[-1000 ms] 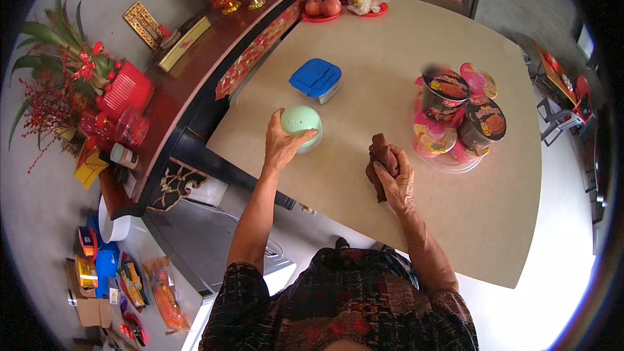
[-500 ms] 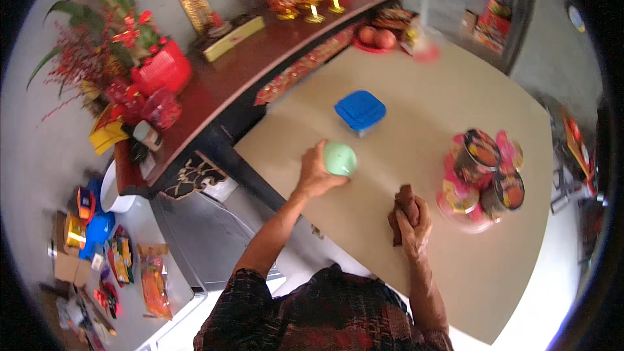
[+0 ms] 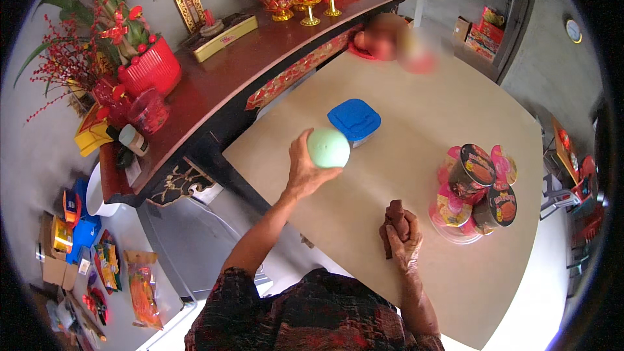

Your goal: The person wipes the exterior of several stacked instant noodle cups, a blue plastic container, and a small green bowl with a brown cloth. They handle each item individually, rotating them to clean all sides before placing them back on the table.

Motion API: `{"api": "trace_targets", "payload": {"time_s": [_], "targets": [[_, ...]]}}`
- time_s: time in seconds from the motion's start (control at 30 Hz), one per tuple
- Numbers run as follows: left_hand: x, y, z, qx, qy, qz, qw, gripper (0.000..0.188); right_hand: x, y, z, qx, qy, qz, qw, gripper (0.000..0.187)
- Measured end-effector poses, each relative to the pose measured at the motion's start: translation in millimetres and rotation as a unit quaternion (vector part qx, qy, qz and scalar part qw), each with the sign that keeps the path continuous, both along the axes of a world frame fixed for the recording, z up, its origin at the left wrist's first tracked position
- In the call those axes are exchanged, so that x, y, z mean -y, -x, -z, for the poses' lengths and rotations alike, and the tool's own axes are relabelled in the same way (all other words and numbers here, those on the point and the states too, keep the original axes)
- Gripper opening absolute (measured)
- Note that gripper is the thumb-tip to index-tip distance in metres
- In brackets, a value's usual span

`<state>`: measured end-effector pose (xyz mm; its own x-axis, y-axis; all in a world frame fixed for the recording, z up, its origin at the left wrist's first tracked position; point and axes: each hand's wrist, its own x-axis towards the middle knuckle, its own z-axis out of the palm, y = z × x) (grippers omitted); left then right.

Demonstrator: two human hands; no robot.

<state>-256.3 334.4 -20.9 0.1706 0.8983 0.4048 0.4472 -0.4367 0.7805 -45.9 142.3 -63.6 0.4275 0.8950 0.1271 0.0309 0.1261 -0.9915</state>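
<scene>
My left hand (image 3: 304, 170) is closed round a pale green, smooth, rounded thing (image 3: 329, 148), perhaps an upturned bowl or cup. It is held above the table, just in front of a container with a blue lid (image 3: 355, 119). Bunched in my right hand (image 3: 405, 244) is a brown cloth (image 3: 392, 226), over the near part of the table (image 3: 416, 149). Its folds stick out past my thumb and hang on the left of the fist. To the right of that hand are stacked several dark and pink lidded tubs (image 3: 472, 170) on a clear round tray (image 3: 465, 236).
A dark red altar shelf (image 3: 214, 88) runs along the left and back, bearing a red potted plant (image 3: 152, 68) and gold ornaments (image 3: 310, 8). A red plate (image 3: 367, 54) sits at the far table edge, partly blurred. At lower left, packages (image 3: 143, 289) lie on a light surface.
My left hand has lifted the pale green thing and brought it slightly left, nearer the view. The brown cloth has shifted a little left and down in my right hand. The view has moved slightly.
</scene>
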Motion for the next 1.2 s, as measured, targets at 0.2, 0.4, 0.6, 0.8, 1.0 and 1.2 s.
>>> {"api": "trace_targets", "payload": {"time_s": [0.2,0.4,0.6,0.8,1.0,1.2], "targets": [[-57.0,-62.4,-48.9,-0.018,0.037,0.034,0.999,0.107,-1.8,-1.6,1.8,0.04,-0.026,0.012,0.999,0.037],[-93.1,-85.9,-37.2,-0.072,0.082,-0.004,0.994,0.106,-2.8,-5.3,-1.9,0.105,-0.018,0.007,0.994,0.04],[-81.7,-92.5,-30.9,-0.075,0.049,-0.021,0.996,0.112,-1.3,-7.1,-8.5,0.105,0.009,0.001,0.994,0.039],[-70.1,-91.6,-12.2,-0.109,-0.026,-0.012,0.994,0.118,-2.1,-8.6,-8.5,0.154,-0.011,0.004,0.988,0.039],[-110.2,-78.4,0.2,-0.067,-0.076,-0.069,0.993,0.115,-0.6,-8.1,-1.3,0.051,0.028,-0.013,0.998,0.038],[-170.7,-49.1,-8.5,-0.116,0.049,-0.184,0.975,0.12,-4.0,-10.1,-7.8,0.136,-0.004,-0.013,0.991,0.038]]}}
